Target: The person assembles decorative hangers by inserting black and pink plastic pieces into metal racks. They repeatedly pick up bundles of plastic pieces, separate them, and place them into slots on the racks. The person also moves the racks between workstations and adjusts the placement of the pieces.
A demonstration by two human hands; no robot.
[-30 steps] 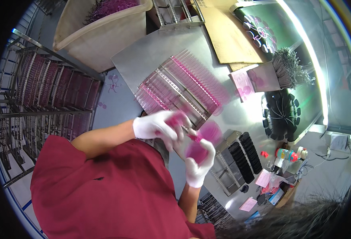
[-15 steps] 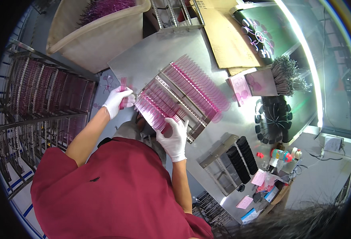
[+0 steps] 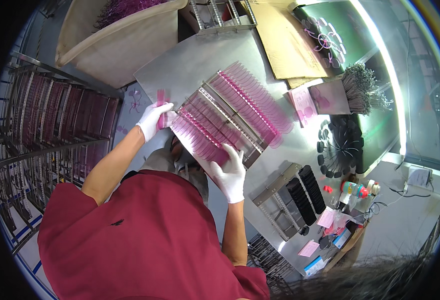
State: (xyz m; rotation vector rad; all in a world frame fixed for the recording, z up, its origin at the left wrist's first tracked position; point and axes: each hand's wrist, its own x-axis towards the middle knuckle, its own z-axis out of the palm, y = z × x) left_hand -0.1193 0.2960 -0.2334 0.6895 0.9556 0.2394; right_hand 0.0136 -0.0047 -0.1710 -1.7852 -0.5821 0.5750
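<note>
On the metal table, a metal slotted rack (image 3: pixel 219 108) carries two long rows of thin, clear pink lens-like pieces (image 3: pixel 252 102) standing on edge. Beside its left end my white-gloved left hand (image 3: pixel 153 118) is closed round an upright bundle of similar pink pieces (image 3: pixel 161 100). My right hand (image 3: pixel 231 173), also gloved, is at the rack's near right end. Its thumb and forefinger curve around a darker pink lens-like piece (image 3: pixel 220 157), while the other fingers spread apart. The glove partly covers the end of the near row.
A smaller metal rack (image 3: pixel 275 202) with black pieces stands to the right. Behind are cardboard (image 3: pixel 292 47), a bundle of wire stems (image 3: pixel 362 90) and a ring of black pieces (image 3: pixel 339 147). A large pale bin (image 3: pixel 120 47) and a loaded shelf rack (image 3: pixel 55 115) are at left.
My right hand has shifted right and slightly up along the rack, its fingers opening wider. My left hand has turned a little, so the pink bundle stands more upright and plainly in view.
</note>
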